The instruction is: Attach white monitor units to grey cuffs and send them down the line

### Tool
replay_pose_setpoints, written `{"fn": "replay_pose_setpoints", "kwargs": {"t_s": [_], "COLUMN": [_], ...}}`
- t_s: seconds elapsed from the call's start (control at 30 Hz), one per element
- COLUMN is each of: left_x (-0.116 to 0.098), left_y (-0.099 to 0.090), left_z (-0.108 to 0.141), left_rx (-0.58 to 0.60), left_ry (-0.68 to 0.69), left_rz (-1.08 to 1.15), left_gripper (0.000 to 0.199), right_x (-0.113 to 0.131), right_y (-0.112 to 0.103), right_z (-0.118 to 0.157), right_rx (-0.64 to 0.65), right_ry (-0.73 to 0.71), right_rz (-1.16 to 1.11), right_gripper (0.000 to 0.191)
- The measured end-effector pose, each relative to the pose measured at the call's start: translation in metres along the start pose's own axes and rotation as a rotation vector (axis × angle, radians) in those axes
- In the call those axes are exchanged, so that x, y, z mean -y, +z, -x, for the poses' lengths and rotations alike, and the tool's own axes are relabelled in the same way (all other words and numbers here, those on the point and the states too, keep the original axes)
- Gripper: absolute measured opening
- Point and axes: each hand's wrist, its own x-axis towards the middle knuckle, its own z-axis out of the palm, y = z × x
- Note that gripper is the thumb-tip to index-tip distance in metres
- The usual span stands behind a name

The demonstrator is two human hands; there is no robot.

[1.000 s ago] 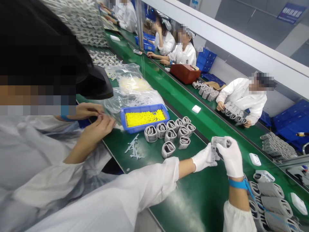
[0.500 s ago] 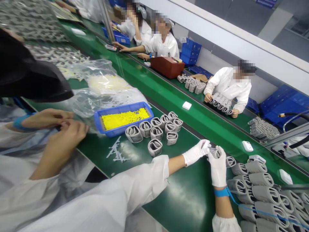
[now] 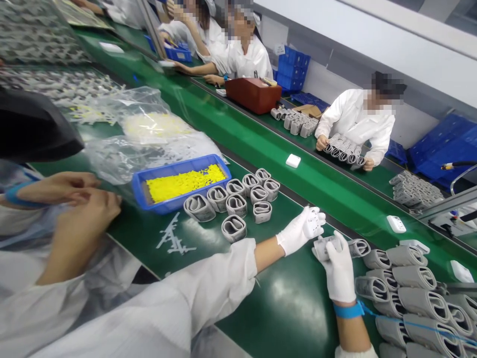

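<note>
My right hand [image 3: 339,263], in a white glove with a blue wrist strap, grips a rolled grey cuff [image 3: 321,247] between thumb and fingers, low over the green table. To its left, my gloved left hand [image 3: 303,229] is apart from that cuff, its fingers curled inward. Small dark marks show among those fingers, but whatever they hold cannot be made out. Another rolled cuff [image 3: 359,247] lies just beyond my right hand. Several standing cuffs [image 3: 235,205] form a loose group left of my left hand.
Stacked grey cuffs [image 3: 417,278] fill the right side. A blue tray [image 3: 139,191] of yellow pieces and some pale strips [image 3: 173,238] lie to the left, near a co-worker's hands [image 3: 82,214]. White devices [image 3: 395,223] sit along the green belt [image 3: 257,149]; people work across it.
My left hand has come away from the cuff, and its fingers have curled. My right hand keeps the cuff, now tilted and slightly lower. The whole view has shifted a little.
</note>
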Motion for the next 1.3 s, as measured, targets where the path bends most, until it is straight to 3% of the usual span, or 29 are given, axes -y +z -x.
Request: {"fn": "replay_pose_setpoints", "kwargs": {"t_s": [0.13, 0.37, 0.5, 0.67, 0.87, 1.07, 1.3], "left_x": [-0.003, 0.001, 0.001, 0.003, 0.005, 0.010, 0.010], "left_y": [-0.001, -0.004, -0.003, -0.001, -0.003, -0.008, -0.007], "left_z": [-0.001, 0.001, 0.006, 0.008, 0.003, 0.016, 0.033], "left_rx": [-0.037, -0.021, -0.030, -0.028, -0.089, 0.078, 0.247], "left_ry": [0.020, 0.016, 0.014, 0.069, 0.071, 0.191, 0.339], "left_rz": [0.064, 0.072, 0.054, -0.002, -0.107, -0.345, -0.678], "left_gripper": [0.062, 0.064, 0.062, 0.050, 0.047, 0.067, 0.060], "right_x": [0.009, -0.001, -0.007, -0.006, -0.010, -0.003, -0.007], "right_y": [0.003, -0.009, -0.015, -0.008, -0.009, 0.000, 0.003], "right_z": [0.005, -0.003, -0.005, -0.002, -0.007, 0.002, 0.002], "right_rx": [0.031, 0.017, 0.021, -0.039, 0.192, 0.130, 0.081], "right_ry": [0.146, 0.195, 0.210, 0.253, 0.294, 0.261, 0.237], "right_rz": [-0.301, -0.244, -0.333, -0.379, -0.506, -0.480, -0.468], "right_gripper": [0.081, 0.086, 0.070, 0.054, 0.042, 0.046, 0.054]}}
